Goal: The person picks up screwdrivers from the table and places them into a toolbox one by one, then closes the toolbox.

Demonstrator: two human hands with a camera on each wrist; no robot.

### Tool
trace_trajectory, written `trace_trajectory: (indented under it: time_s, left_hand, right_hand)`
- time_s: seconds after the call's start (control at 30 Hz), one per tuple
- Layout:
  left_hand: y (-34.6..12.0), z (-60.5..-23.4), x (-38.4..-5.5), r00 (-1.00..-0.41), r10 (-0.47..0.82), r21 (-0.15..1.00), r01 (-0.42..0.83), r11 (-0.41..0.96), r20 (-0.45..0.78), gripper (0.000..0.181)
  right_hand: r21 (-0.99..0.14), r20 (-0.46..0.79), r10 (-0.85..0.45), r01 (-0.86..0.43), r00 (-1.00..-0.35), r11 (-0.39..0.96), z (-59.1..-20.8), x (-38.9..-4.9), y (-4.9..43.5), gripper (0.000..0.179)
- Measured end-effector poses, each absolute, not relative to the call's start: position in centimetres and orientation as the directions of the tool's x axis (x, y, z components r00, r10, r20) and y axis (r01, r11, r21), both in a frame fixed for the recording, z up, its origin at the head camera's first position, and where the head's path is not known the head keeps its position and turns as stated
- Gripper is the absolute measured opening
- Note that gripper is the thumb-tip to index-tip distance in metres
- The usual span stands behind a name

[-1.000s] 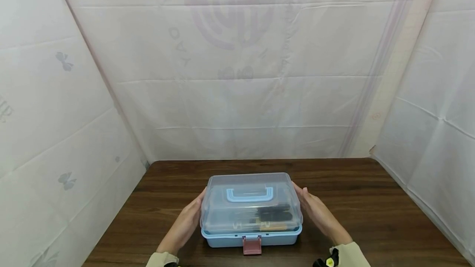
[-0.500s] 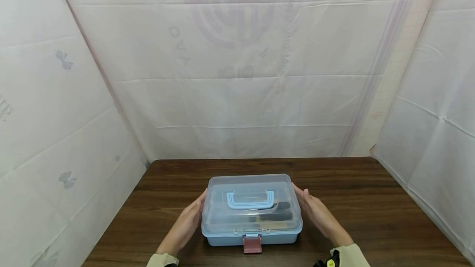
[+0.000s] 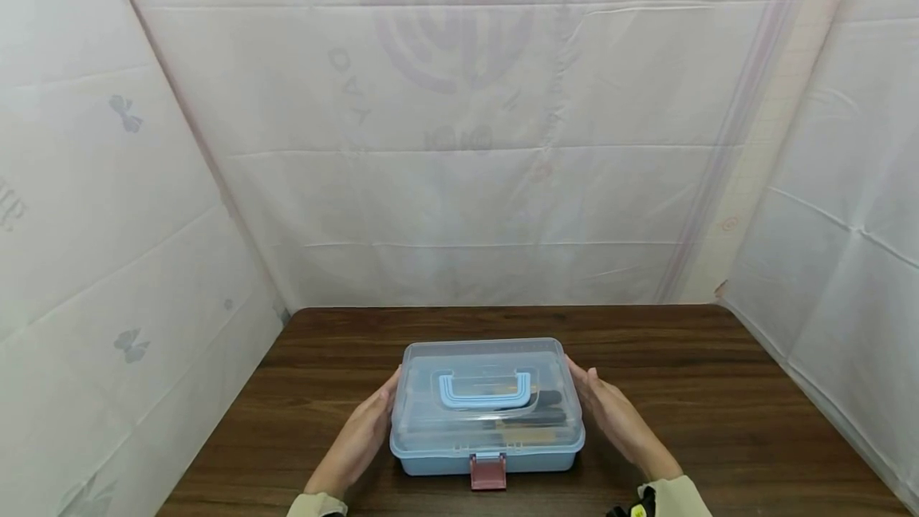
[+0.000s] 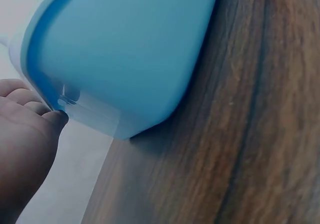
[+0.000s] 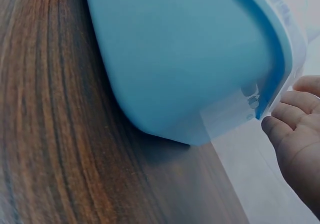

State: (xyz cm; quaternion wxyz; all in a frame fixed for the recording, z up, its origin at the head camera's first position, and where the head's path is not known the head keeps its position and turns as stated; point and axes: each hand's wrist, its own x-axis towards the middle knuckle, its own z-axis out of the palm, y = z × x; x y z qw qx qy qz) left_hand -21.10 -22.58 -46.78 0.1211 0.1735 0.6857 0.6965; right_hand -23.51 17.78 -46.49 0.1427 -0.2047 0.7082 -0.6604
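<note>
A light-blue plastic storage box (image 3: 424,466) with a clear lid (image 3: 424,413) stands on the table in the head view. Its blue handle (image 3: 484,402) is on top, and a reddish latch (image 3: 488,473) hangs loose at the front. Dark and tan items (image 3: 534,415) show blurred through the lid. My left hand (image 3: 360,431) lies along the left side, fingers extended at the lid's rim. On the opposite side, my right hand (image 3: 623,425) does the same. Both wrist views show the box's blue side wall (image 4: 125,48), with the fingers near the rim; the farthest fingertips are partly hidden.
The dark wooden table (image 3: 345,341) extends around the box. White printed sheeting (image 3: 459,206) rises behind its far edge, with more sheeting at the left (image 3: 108,262) and right (image 3: 847,222).
The lid's front edge has come down onto the blue base, and the handle has tipped toward me. Both hands stay at the sides with hardly any movement.
</note>
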Motion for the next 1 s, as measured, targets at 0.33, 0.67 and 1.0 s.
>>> trace_trajectory:
  time_s: [0.33, 0.67, 1.0]
  left_hand:
    - [-21.98, -47.19, -20.47, -0.936, 0.344, 0.997, 0.065, -0.035, 0.073, 0.058]
    - [-21.95, -47.3, -20.56, -0.933, 0.349, 0.996, 0.078, -0.035, 0.085, 0.061]
    - [-21.7, -47.56, -20.86, -0.945, 0.317, 0.996, 0.075, -0.042, 0.084, 0.062]
  right_hand:
    - [-0.99, 0.099, -0.471, -0.133, -0.877, 0.039, -47.13, -23.31, 17.57, 0.062]
    - [-0.993, 0.073, -0.449, -0.109, -0.89, 0.054, -47.28, -23.26, 17.33, 0.06]
    - [-0.994, 0.033, -0.4, -0.073, -0.916, 0.084, -47.42, -23.29, 17.45, 0.059]
